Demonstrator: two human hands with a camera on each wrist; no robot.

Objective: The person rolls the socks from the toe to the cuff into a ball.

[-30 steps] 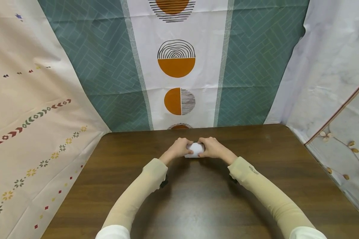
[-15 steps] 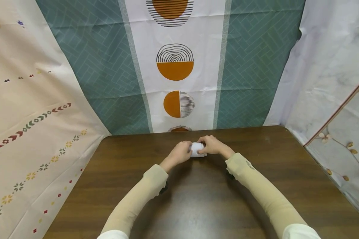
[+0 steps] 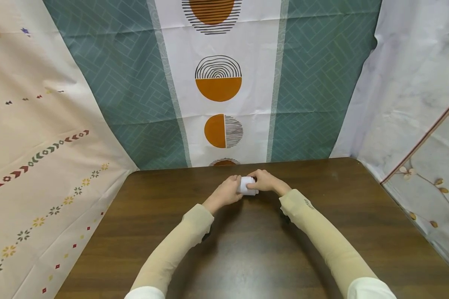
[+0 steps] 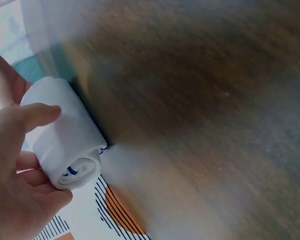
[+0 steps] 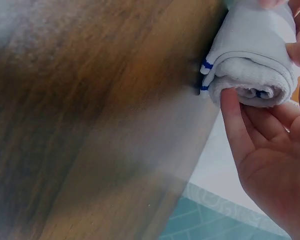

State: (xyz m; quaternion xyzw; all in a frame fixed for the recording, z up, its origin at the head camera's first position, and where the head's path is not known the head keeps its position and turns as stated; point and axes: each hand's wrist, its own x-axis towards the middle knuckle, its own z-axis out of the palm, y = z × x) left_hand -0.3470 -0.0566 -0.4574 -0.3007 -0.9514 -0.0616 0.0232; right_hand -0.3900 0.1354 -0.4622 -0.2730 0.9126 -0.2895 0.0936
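Left hand and right hand curl round opposite ends of the roll near the far edge of the table, sound holds for cloth likely light, soft and apt to unwind.

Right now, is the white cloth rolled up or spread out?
Rolled up: each wrist view shows coiled layers at one end of the white cloth.

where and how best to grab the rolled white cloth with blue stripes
Probably around both ends of the white cylindrical cloth roll, from left and right: its length runs crosswise, and the blue-striped edge sticking out suggests it could unwind.
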